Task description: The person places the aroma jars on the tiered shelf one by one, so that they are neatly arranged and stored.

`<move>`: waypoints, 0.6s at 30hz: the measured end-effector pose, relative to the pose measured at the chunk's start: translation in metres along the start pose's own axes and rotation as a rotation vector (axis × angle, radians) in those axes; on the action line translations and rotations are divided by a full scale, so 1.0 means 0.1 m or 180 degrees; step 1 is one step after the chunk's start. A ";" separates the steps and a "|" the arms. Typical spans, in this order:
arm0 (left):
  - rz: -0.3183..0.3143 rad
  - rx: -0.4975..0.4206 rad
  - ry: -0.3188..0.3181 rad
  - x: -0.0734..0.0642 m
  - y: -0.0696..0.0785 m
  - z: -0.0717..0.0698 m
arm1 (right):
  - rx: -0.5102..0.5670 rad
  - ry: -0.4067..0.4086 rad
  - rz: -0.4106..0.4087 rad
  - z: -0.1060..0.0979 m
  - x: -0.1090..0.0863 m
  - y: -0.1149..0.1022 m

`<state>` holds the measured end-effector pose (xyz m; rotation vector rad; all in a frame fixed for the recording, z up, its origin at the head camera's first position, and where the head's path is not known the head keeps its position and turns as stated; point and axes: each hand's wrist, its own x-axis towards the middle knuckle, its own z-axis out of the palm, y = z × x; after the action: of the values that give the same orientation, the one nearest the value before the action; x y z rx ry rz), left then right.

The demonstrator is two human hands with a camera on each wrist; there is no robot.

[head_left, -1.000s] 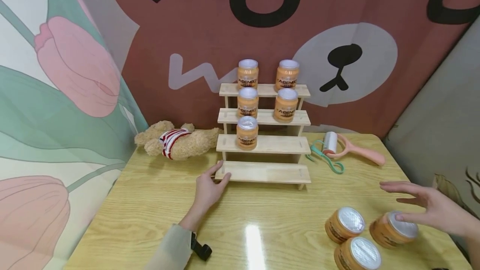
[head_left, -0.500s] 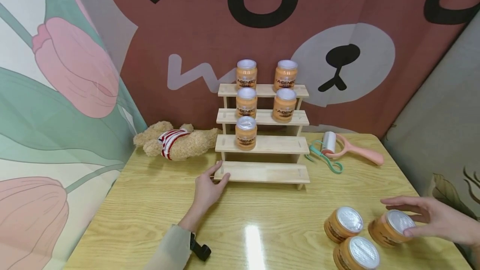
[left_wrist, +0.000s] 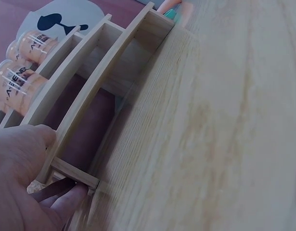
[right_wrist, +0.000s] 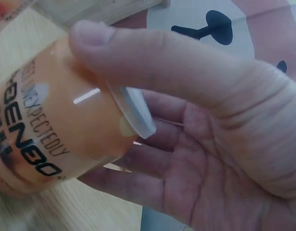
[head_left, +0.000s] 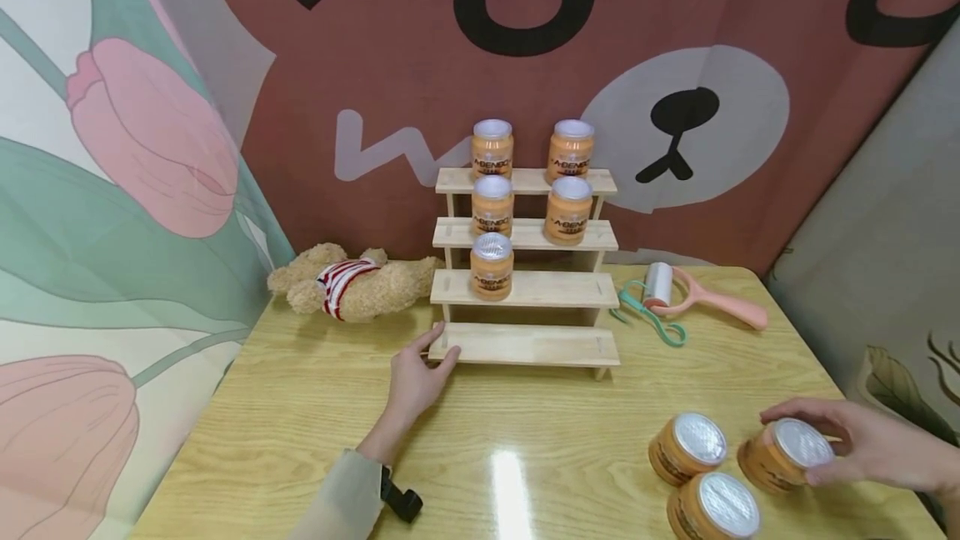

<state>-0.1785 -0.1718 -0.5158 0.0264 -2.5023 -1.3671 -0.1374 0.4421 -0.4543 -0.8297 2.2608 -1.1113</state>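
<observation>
My left hand (head_left: pixel 415 377) pinches the left end of the lowest step of a wooden tiered display shelf (head_left: pixel 536 346). Close up in the left wrist view, the thumb lies on the step and fingers reach round its end support (left_wrist: pixel 73 171). At the front right, my right hand (head_left: pixel 873 444) holds an orange jar (head_left: pixel 768 465) with a silvery lid, standing on the table. Thumb and fingers curl round this labelled jar (right_wrist: pixel 37 125) in the right wrist view. Two like jars, one behind (head_left: pixel 678 452) and one in front (head_left: pixel 705 507), stand just left of it.
Several more orange jars stand on the upper three tiers, one (head_left: pixel 492 273) on the third tier down. A plush bear (head_left: pixel 375 286) lies left of the shelf. Right of it lie teal scissors (head_left: pixel 652 319) and a pink lint roller (head_left: pixel 712 298). A printed curtain (head_left: pixel 360 40) hangs behind.
My right hand has come down over the rightmost jar and closed its fingers round it. The left hand keeps its hold on the shelf.
</observation>
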 end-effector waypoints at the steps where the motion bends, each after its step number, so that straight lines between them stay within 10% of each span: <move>1: -0.0005 -0.0002 -0.0001 0.00 0.00 0.00 | -0.0099 0.0069 0.0004 0.00 0.01 -0.01; 18: 0.0057 0.0025 0.0010 -0.01 0.00 -0.01 | -0.0769 0.0932 -0.0140 -0.07 0.40 -0.35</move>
<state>-0.1773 -0.1722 -0.5159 0.0079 -2.4992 -1.3494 -0.1597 0.4009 -0.4283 -0.8595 2.6724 -1.0496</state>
